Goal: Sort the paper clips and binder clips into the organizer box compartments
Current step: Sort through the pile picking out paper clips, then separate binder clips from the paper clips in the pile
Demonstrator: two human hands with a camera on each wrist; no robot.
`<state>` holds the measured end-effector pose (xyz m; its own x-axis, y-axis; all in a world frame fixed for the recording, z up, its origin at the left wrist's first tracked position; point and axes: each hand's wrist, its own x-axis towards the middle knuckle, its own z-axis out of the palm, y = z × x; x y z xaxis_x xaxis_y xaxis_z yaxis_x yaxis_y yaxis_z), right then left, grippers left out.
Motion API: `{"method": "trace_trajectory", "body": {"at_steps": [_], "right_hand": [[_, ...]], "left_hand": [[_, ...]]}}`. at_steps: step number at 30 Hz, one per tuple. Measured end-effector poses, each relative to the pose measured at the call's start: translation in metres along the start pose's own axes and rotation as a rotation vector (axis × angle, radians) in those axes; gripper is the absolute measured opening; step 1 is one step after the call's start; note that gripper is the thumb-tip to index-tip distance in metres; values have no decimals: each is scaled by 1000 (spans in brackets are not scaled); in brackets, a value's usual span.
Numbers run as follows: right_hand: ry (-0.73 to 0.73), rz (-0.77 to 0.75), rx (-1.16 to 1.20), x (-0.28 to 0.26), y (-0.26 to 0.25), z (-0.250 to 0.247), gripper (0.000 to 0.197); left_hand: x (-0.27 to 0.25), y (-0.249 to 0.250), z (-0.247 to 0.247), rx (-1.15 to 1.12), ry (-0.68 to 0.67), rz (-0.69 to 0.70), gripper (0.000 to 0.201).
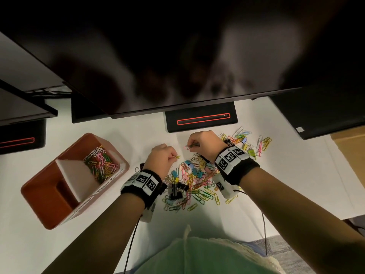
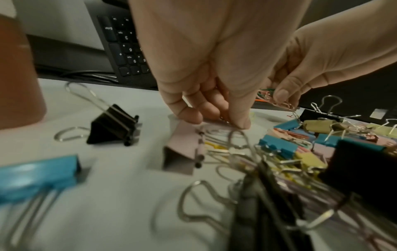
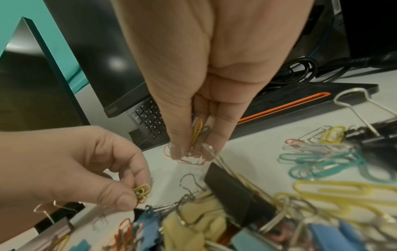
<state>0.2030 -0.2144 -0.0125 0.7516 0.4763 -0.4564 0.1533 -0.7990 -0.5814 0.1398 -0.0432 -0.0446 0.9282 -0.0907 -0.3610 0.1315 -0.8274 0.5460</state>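
A mixed pile of coloured paper clips and binder clips (image 1: 192, 178) lies on the white desk (image 1: 276, 175) between my wrists. My left hand (image 1: 173, 156) pinches small yellow paper clips (image 3: 142, 189) just above the pile's far left edge. A little to its right, my right hand (image 1: 190, 146) pinches a bunch of paper clips (image 3: 198, 134), yellow, green and pink among them. The orange organizer box (image 1: 39, 194) stands at the left; its far compartment holds many paper clips (image 1: 100, 165), and its other compartments look bare. A black binder clip (image 2: 114, 125) lies apart, left of the pile.
A dark monitor (image 1: 177, 56) overhangs the desk's far side, its stand base (image 1: 201, 119) just beyond my hands. More clips (image 1: 246, 143) lie scattered to the right. A keyboard (image 2: 124, 47) sits behind, a dark laptop (image 1: 320, 115) at far right. Wrist cables (image 1: 263, 230) trail toward me.
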Motion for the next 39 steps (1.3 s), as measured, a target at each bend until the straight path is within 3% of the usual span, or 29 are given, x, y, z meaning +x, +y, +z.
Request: {"method": "trace_trajectory", "body": {"at_steps": [6, 15, 20, 24, 30, 35, 39], "right_hand": [[-7, 3, -2, -2, -5, 0, 15], [2, 8, -6, -10, -8, 3, 17], [28, -3, -18, -16, -11, 4, 16], [49, -50, -28, -22, -22, 0, 16], [123, -263, 5, -7, -93, -4, 15], [81, -455, 47, 20, -185, 34, 16], [-23, -421, 48, 35, -223, 71, 30]], "left_hand": [[-1, 0, 7, 1, 80, -25, 3], [-7, 1, 5, -44, 108, -50, 4], [-9, 3, 4, -55, 49, -56, 23], [-20, 3, -14, -116, 98, -34, 17], [-74, -22, -101, -290, 440, -193, 12], [-114, -69, -146, -249, 512, -432, 8], [-121, -93, -145, -283, 397, -490, 27]]}}
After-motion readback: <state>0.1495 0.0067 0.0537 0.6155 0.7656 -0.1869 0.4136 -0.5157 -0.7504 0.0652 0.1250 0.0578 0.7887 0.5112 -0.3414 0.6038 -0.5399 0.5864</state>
